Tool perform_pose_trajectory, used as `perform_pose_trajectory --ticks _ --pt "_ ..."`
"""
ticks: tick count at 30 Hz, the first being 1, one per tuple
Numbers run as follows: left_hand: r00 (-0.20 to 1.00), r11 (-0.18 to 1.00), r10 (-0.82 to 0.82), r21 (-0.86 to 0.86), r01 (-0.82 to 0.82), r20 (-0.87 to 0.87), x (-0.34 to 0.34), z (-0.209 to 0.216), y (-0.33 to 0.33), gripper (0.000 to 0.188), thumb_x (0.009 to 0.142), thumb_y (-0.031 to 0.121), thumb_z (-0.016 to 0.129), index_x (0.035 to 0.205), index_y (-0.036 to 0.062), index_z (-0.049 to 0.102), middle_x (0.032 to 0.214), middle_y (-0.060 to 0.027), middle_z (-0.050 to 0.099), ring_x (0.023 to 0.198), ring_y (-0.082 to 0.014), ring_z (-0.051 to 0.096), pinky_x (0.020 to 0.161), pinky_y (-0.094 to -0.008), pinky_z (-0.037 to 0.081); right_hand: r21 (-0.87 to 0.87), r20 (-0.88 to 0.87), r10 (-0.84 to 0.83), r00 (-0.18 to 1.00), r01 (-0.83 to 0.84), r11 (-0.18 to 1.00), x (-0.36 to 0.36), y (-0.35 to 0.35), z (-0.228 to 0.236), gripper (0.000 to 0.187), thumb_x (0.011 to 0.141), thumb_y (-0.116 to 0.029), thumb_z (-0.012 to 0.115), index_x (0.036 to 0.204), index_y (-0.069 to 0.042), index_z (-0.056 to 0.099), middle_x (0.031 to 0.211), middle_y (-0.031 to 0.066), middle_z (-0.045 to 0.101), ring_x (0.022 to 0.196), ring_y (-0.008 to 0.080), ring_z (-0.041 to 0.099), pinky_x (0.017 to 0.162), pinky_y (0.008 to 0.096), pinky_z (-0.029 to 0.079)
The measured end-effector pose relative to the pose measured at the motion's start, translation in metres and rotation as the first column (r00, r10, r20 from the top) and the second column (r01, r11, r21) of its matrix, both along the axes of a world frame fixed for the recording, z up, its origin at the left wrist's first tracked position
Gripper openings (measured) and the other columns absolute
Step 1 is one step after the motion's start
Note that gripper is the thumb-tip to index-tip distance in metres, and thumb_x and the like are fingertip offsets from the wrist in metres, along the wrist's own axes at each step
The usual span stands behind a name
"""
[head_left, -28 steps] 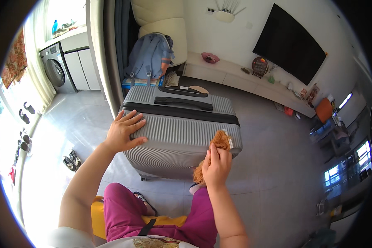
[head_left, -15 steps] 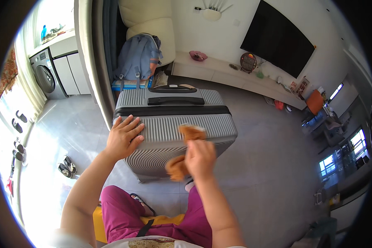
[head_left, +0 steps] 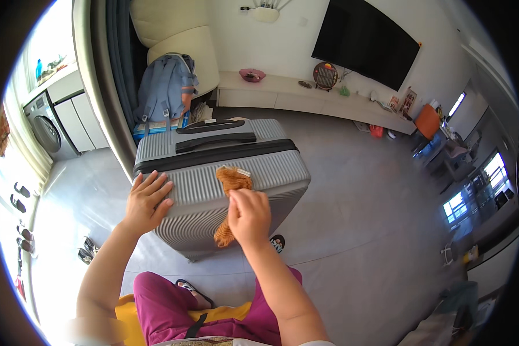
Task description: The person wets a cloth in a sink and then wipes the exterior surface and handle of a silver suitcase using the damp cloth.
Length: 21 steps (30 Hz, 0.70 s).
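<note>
A silver-grey ribbed suitcase (head_left: 271, 167) stands upright on the floor in front of my knees, its black handle (head_left: 216, 142) on the upper side. My left hand (head_left: 147, 202) rests flat on the suitcase's near left corner, fingers spread. In my right hand (head_left: 249, 216) a brown-orange cloth (head_left: 234, 180) is bunched, one end sticking out above the fist against the ribbed top. Its other end hangs below, in front of the near side. A small whitish piece shows beside the cloth's upper end; I cannot tell what it is.
Behind the suitcase a blue-grey backpack (head_left: 166, 86) leans by a cream cushioned seat. A low white cabinet (head_left: 294, 102) runs along the wall under a black television (head_left: 366, 43). Black shoes (head_left: 88, 249) lie on the tiled floor at left, near a washing machine (head_left: 47, 130).
The view has shifted, so the suitcase appears further left. My right hand has moved the cloth slightly across the suitcase toward the left hand, which stays on the corner.
</note>
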State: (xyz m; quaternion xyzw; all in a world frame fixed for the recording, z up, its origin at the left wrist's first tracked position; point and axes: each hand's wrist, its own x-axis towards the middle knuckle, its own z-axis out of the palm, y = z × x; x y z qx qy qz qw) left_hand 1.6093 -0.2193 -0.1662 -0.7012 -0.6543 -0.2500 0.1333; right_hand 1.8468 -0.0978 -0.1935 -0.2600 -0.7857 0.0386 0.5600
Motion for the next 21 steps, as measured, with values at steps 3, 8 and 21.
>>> perform_pose_trajectory --ticks 3,8,21 --pt "1.000 1.000 -0.021 -0.020 0.021 0.007 -0.016 -0.001 -0.009 0.038 0.087 0.027 0.061 0.119 0.0066 0.067 0.129 -0.0161 0.060 0.129 -0.0364 0.049 0.112 -0.0538 0.027 -0.053 -0.044 -0.115 0.992 0.113 0.992 0.035 0.025 0.007 0.012 0.081 -0.002 0.065 0.091 -0.007 0.065 0.090 0.0085 0.066 0.082 0.0294 0.061 0.075 0.0400 0.048" --pt "0.998 0.996 -0.061 -0.073 0.059 -0.030 -0.073 0.000 -0.009 0.040 0.089 0.029 0.056 0.121 0.0069 0.066 0.131 -0.0158 0.060 0.134 -0.0350 0.044 0.115 -0.0553 0.015 -0.589 -0.356 -0.345 0.868 0.079 0.804 0.104 0.091 -0.013 0.018 0.085 -0.008 0.065 0.102 -0.002 0.069 0.088 0.0100 0.068 0.078 0.0226 0.064 0.072 0.0335 0.051" --pt "0.969 0.909 0.247 -0.352 -0.224 0.021 0.109 0.038 0.071 0.092 0.079 0.063 0.064 0.150 0.0127 0.032 0.157 -0.0204 0.021 0.145 -0.0450 0.012 0.112 -0.0643 0.012 -0.609 -0.412 0.127 0.902 -0.376 0.698 0.069 -0.028 -0.035 0.015 0.080 -0.004 0.071 0.095 0.000 0.072 0.086 0.0095 0.068 0.077 0.0201 0.065 0.071 0.0293 0.050"
